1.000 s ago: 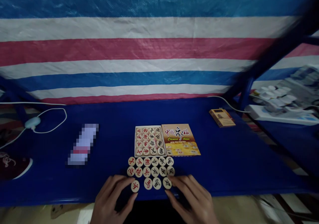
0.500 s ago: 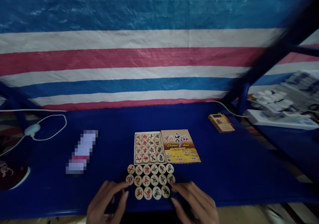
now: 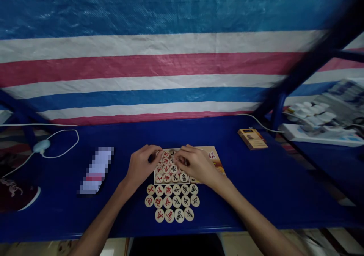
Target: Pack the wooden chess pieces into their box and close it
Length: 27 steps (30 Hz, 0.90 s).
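Note:
A white box (image 3: 172,182) of round Chinese chess pieces with red and black characters lies on the blue table. At its far left corner my left hand (image 3: 144,161) has thumb and forefinger brought together on a Chinese chess piece, mostly hidden by the fingers. My right hand (image 3: 196,165) reaches over the box's right side, its fingers curled and pinching at a piece in the far right part, also largely covered. In front of the box, loose Chinese chess pieces (image 3: 176,201) lie face up in three rows, red ones left and black ones right.
The printed box lid (image 3: 218,165) lies right of the box, partly under my right hand. A phone (image 3: 96,170) with a blurred screen, a white cable (image 3: 64,157) and a dark red shoe (image 3: 19,195) are left. A yellow-brown pack (image 3: 252,138) and a power strip (image 3: 318,135) are right.
Both hands have moved forward from beside the loose rows to the box, and their fingers have closed in over its far pieces. The loose pieces remain in their rows.

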Tool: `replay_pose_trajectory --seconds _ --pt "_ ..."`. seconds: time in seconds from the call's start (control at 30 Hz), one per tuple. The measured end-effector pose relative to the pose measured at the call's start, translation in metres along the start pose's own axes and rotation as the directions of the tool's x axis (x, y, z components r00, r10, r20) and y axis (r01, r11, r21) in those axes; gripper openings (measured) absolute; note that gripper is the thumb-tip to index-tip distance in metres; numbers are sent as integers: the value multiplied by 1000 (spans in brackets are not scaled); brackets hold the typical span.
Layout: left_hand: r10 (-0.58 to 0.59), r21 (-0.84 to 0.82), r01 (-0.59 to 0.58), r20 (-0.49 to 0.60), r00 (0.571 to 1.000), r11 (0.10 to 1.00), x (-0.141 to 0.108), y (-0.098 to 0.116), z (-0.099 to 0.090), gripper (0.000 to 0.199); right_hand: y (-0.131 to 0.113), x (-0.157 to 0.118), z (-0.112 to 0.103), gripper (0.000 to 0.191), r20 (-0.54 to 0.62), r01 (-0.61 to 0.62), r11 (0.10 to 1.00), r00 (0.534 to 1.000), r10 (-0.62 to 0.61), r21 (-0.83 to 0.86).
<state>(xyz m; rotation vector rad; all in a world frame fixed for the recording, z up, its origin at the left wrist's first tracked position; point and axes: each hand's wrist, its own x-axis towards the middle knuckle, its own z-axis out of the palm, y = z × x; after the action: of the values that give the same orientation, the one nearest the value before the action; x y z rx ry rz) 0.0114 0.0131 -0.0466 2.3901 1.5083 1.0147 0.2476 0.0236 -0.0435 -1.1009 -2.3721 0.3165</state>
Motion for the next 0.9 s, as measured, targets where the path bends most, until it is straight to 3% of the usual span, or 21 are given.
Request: replay_pose_trajectory --seconds 0.17,0.33,0.6,0.9 --pt "106 -1 -106 75 992 994 -8 -9 -2 19 1 -11 7 9 59 1 1000 998 -2 19" --pt "201 37 -211 175 964 977 -14 -5 -2 23 1 -13 9 17 60 -28 1000 998 29 -14" --pt "221 130 -258 247 943 957 -18 -7 7 22 -5 -15 9 22 66 -53 997 996 57 -62" --pt "218 186 -261 225 950 947 -18 -1 8 21 -10 -15 12 16 54 -67 994 996 72 -89"
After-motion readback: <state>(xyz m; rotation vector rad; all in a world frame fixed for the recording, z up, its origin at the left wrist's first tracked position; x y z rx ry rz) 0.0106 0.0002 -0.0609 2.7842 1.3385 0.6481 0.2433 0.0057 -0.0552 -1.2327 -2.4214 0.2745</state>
